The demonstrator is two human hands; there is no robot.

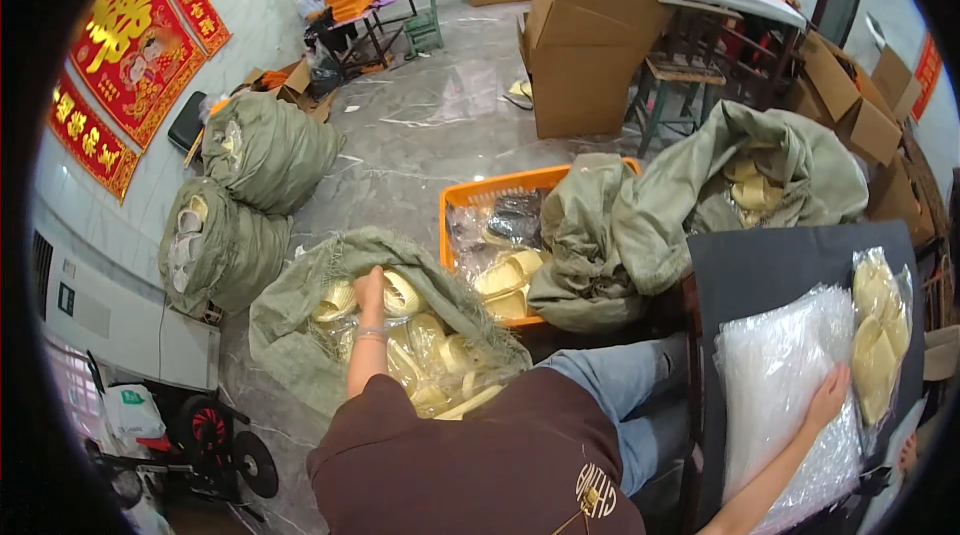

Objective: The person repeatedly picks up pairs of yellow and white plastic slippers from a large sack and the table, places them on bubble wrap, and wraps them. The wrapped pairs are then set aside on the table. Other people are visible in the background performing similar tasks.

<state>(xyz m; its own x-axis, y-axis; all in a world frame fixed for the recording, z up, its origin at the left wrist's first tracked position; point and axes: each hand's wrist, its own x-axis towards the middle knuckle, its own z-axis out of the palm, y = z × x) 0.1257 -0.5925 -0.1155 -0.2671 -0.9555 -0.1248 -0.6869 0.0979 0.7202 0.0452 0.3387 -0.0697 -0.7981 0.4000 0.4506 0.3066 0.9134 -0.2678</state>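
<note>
My left hand [370, 290] reaches down into an open green woven sack [290, 270] and touches the pale yellow slippers [402, 295] at its far side. Its fingers are partly hidden, so a grip cannot be made out. More yellow slippers, some in clear plastic, fill the sack below my wrist. Off to the right, my right hand [828, 397] lies with fingers extended on the edge of a stack of clear plastic bags [775, 365]. Beside that stack, a bagged pair of yellow slippers [880, 335] rests on the dark tabletop [740, 260].
An orange basket [480, 187] of bagged slippers stands ahead, against another green sack [640, 225]. Two stuffed sacks [270, 155] lean at the left wall. Cardboard boxes [590, 65] rise behind. Two people sit at far tables. A black wheeled scooter [210, 445] stands lower left.
</note>
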